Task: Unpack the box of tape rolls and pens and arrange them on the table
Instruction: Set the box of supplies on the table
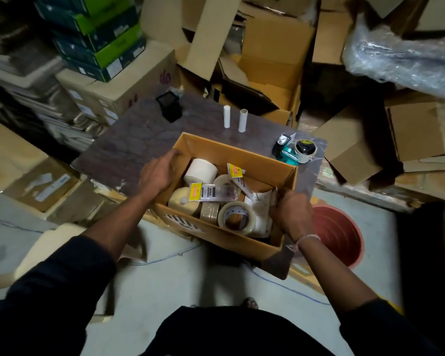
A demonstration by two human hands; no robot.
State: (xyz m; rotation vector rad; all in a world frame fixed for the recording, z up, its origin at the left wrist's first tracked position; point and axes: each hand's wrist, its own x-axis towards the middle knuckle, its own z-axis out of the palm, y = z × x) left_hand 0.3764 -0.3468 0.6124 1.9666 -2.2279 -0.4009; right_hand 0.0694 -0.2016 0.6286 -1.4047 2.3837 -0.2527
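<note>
An open cardboard box [244, 152] sits on the near part of a small dark table [129, 142]. Inside lie several tape rolls: a white one [200, 170], a cream one [181, 201], a clear one [235, 218], plus two yellow-labelled pen packs [206, 192] [235, 172]. My left hand [157, 173] rests on the box's left rim with its fingers over the edge. On the right side, my right hand [290, 211] grips the box's wall or flap.
Two white tubes [226, 116] [242, 120] and a black pen holder [169, 106] stand at the table's far side. A tape dispenser [296, 150] lies at its right corner. Stacked cardboard boxes ring the table. A red bucket [337, 235] stands on the floor to the right.
</note>
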